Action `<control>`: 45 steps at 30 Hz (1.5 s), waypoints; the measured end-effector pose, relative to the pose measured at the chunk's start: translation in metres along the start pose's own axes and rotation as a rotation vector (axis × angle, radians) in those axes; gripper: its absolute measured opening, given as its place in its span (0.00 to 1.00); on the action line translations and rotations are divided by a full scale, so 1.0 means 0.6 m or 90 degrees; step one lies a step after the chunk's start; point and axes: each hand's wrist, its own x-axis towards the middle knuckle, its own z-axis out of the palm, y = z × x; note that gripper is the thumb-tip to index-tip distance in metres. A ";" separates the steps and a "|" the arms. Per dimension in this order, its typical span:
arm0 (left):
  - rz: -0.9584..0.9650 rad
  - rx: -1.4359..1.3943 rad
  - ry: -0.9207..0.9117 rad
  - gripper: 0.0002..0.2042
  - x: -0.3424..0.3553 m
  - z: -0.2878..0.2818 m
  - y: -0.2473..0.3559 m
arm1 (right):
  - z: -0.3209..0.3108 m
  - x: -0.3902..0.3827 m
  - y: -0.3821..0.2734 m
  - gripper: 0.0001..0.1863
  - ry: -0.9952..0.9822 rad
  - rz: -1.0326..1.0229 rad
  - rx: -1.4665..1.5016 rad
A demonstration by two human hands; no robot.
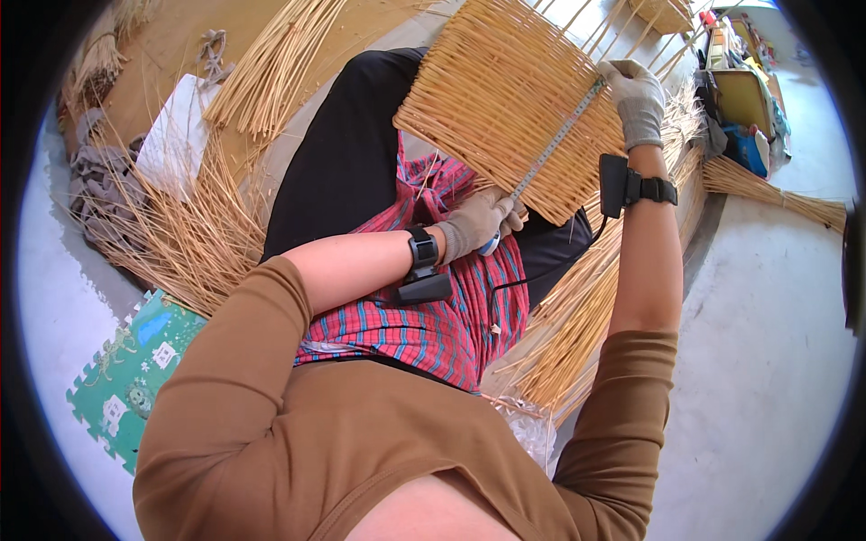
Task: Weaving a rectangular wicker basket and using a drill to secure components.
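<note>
A woven wicker panel [496, 81] lies tilted across my lap, loose rods sticking out past its far edge. Stretched over its face is the blade of a tape measure [561, 137]. In a grey-cream work glove, my left hand [478, 222] is closed around the tape measure at the panel's near edge; only a bit of the case shows below the fingers. My right hand [636, 97], gloved too, pinches the blade's other end at the far edge, its fingertips partly hidden. Black straps with small devices sit on both wrists.
Loose wicker rods [280, 63] lie on the tan sheet at upper left, with more spread [171, 234] beside a grey cloth. A long bundle [577, 334] runs under my right arm. Boxes and bags [744, 99] stand at upper right. A green foam mat [135, 379] lies at left.
</note>
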 end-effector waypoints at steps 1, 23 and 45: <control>0.032 -0.004 -0.019 0.11 0.006 0.004 -0.005 | -0.002 -0.001 0.009 0.17 0.029 0.008 -0.039; 0.068 0.112 -0.008 0.12 0.024 0.006 -0.032 | 0.042 0.046 0.063 0.10 -0.054 -0.002 0.229; 0.218 0.560 0.168 0.18 0.064 -0.091 0.536 | 0.255 -0.448 -0.016 0.34 -0.454 0.410 1.132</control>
